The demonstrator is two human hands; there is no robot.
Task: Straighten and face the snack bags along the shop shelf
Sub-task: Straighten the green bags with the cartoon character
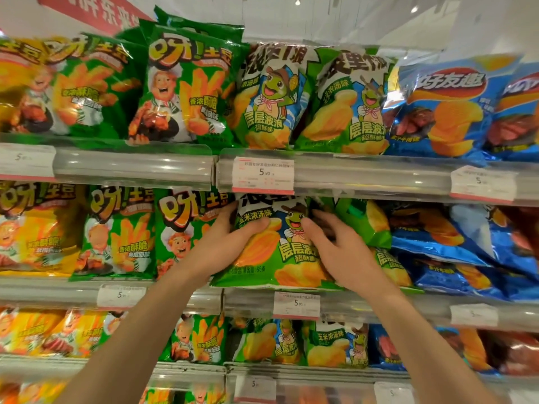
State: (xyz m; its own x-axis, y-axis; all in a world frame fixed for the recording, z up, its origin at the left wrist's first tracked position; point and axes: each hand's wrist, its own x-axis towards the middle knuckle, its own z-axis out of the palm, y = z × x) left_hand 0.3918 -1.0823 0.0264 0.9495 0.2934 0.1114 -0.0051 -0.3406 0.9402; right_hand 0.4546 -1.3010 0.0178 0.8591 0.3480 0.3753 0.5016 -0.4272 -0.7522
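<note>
- My left hand (233, 243) grips the left edge of the green turtle chip bag (274, 249), thumb across its front; my right hand (335, 246) grips its right edge.
- That bag stands at the front edge of the middle shelf (163, 295), above a price tag (296, 305), printed face toward me, long axis upright, top leaning slightly left.
- Just behind my right hand, another green bag (364, 223) lies tilted, crowding the blue chip bags (455, 252) slumped at the right.
- Left of it, green fries bags (119, 234) stand upright.
</note>
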